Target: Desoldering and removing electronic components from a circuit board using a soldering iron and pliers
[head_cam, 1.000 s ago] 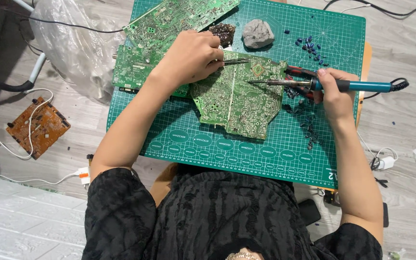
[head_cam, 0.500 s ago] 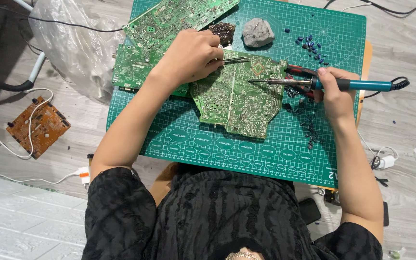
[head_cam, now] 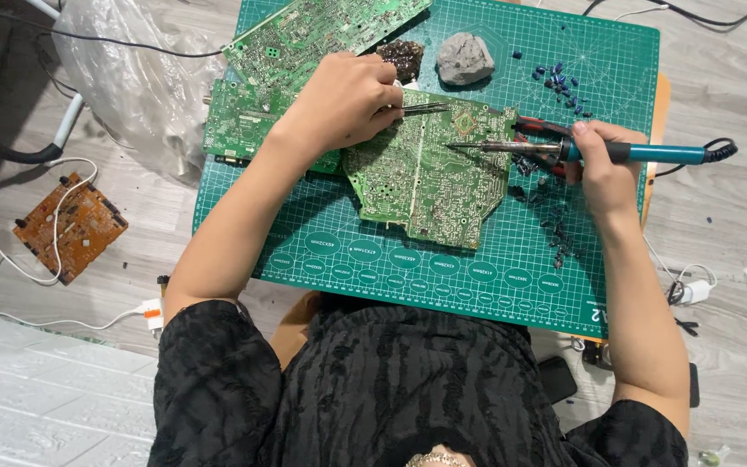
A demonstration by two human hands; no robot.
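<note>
Both my hands are at work on a green circuit board on the cutting mat.

My left hand (head_cam: 343, 104) grips a pair of tweezers (head_cam: 421, 109), their tips resting on the top edge of the circuit board (head_cam: 425, 177), which lies flat in the middle of the green cutting mat (head_cam: 443, 277) on the worktop. My right hand (head_cam: 603, 164) is closed around the blue handle of a soldering iron (head_cam: 564, 150), its metal tip touching the board near the upper right corner. Two more green boards (head_cam: 304, 43) lie at the mat's upper left, a grey stone (head_cam: 464, 58) near the top, and small blue parts (head_cam: 559, 79) are scattered beside it. An orange board (head_cam: 67, 227) sits on the floor, well apart.
</note>
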